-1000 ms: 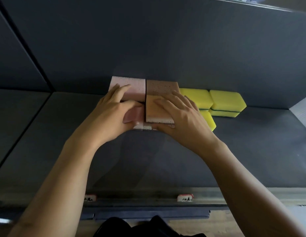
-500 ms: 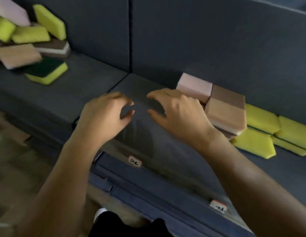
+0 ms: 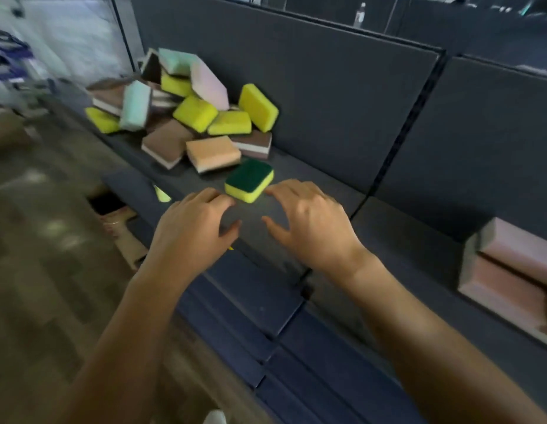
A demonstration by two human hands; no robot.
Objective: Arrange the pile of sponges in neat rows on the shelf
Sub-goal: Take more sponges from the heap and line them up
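- The loose pile of rectangular foam sponges (image 3: pixel 186 114) (yellow, brown, peach, pink, mint) lies on the dark grey shelf (image 3: pixel 299 169), against its back panel.
- One yellow foam sponge with a dark green scouring top (image 3: pixel 249 179) lies flat just in front of the pile.
- The left grip (image 3: pixel 192 228) and right grip (image 3: pixel 312 221) flank this sponge, fingers spread and relaxed, holding nothing; fingertip contact cannot be determined.
- Pale pink foam blocks (image 3: pixel 517 264) sit at far right, well apart.
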